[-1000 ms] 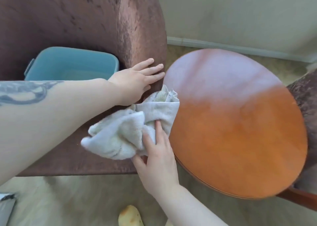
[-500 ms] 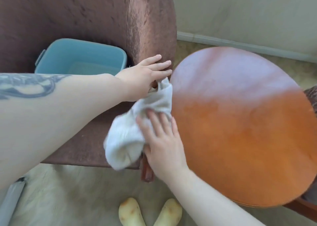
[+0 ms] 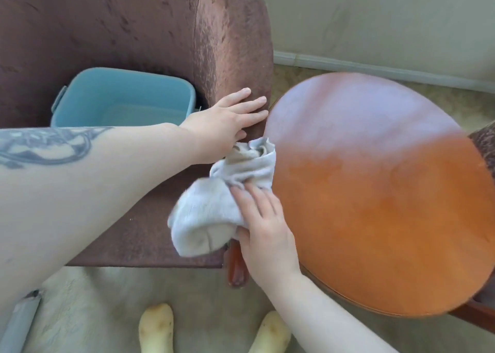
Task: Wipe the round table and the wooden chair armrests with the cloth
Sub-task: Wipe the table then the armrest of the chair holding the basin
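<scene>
A grey-white cloth [image 3: 219, 208] is bunched over the wooden armrest [image 3: 236, 268] of the brown upholstered chair [image 3: 134, 31]; only the armrest's glossy front end shows. My right hand [image 3: 263, 227] holds the cloth, fingers laid over it and thumb tucked against the bundle. My left hand [image 3: 227, 119] rests flat with straight fingers on the chair's padded side, just above the cloth. The round orange-brown table [image 3: 388, 205] stands close against the armrest on the right, its far half pale with glare.
A light blue tub [image 3: 120, 98] with some water sits on the chair seat. A second chair's edge [image 3: 486, 143] touches the table's right side. Two pale slippers [image 3: 156, 326] stand on the carpet below. A grey object [image 3: 18, 323] lies at bottom left.
My right hand slid the cloth forward along the armrest, uncovering its front end, and the cloth bunched tighter. My left hand stayed flat on the chair's side.
</scene>
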